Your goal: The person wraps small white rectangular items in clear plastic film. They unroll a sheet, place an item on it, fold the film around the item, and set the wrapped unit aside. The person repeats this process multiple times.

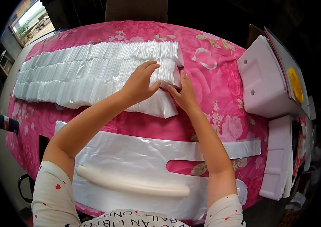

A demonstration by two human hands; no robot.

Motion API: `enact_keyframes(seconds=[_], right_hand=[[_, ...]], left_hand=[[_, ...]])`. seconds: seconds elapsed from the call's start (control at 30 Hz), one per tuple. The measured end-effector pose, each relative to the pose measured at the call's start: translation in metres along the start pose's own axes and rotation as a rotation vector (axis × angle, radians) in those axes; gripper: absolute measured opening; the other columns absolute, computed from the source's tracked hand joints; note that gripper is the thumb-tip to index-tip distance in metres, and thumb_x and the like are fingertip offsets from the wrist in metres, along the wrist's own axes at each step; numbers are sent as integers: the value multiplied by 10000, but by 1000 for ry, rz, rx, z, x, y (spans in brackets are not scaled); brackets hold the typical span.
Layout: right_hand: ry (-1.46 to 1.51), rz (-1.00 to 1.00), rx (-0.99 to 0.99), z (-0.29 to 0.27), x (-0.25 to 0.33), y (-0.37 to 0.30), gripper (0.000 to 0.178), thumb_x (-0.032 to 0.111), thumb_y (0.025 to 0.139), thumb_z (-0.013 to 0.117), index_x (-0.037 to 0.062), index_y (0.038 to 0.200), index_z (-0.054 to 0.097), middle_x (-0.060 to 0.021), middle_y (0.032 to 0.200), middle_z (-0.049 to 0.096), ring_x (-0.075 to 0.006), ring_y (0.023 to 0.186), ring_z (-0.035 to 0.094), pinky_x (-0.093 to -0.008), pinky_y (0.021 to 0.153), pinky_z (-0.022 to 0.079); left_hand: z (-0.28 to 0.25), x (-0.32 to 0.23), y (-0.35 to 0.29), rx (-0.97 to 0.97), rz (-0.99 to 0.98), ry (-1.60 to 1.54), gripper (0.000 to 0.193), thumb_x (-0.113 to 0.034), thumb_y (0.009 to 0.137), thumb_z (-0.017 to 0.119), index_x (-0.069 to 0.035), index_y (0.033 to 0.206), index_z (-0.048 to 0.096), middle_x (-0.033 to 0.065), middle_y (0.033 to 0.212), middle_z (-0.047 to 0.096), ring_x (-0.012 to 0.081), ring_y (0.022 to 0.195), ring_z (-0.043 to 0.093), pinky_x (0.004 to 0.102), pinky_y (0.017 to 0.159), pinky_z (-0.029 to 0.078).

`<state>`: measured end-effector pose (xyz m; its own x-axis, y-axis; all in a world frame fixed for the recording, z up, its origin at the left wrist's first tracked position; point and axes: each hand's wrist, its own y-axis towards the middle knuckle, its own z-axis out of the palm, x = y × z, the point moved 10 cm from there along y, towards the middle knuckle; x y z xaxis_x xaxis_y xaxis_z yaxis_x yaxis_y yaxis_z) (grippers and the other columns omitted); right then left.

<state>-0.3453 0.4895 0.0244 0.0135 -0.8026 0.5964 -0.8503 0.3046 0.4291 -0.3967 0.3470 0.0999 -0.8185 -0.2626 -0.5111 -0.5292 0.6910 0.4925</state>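
Long rows of thin, folded white plastic packets (88,72) stand packed on edge across the far left and middle of the table. My left hand (142,81) lies over the right part of the middle row, thumb and fingers spread apart. At that row's right end, my right hand (185,92) closes around the corner of the end packets, thumb on the near side and fingers along the end. Below both hands, several packets (158,104) of the nearest row lean over and fan out.
Nearer me lies a white plastic sheet (130,151) with a long cutout, and a cream-coloured rod (130,183) on it. White foam boxes (262,79) stand at the right, a yellow ring (295,85) beside them. A dark jar (5,123) lies at the left edge of the pink flowered tablecloth (221,94).
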Motion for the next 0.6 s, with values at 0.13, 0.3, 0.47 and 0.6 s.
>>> enact_keyframes(seconds=[0.13,0.3,0.47,0.6], right_hand=[[14,53,77,-23,12,-45,778,369,752,689,-74,1303,364,-237,1304,430,-380,1238,364,-420,1037,291],[-127,-107,207,-23,58,-81,719,290,675,752,-3,1258,449,-172,1167,523,-331,1103,456,-402,966,358],[-138,-30,143,-8,66,-75,636,290,668,755,-7,1177,516,-135,1117,550,-315,1044,482,-394,904,394],[-159,65,128,6,79,-75,627,323,656,757,2,1148,536,-111,1093,563,-310,1026,491,-395,879,403]], left_hand=[[-24,-22,-41,105,23,2,472,-103,767,647,-29,1203,482,153,1302,440,329,1208,412,393,996,361],[-36,-21,-91,211,-20,10,482,-89,757,646,-37,1207,480,141,1330,417,325,1212,402,399,998,357],[-49,-37,-113,218,-34,-23,471,-92,757,644,-35,1198,488,140,1334,413,331,1195,414,401,988,367],[-51,-43,-128,221,-40,-122,473,-75,749,642,-29,1193,487,145,1326,415,327,1192,416,398,984,372]])
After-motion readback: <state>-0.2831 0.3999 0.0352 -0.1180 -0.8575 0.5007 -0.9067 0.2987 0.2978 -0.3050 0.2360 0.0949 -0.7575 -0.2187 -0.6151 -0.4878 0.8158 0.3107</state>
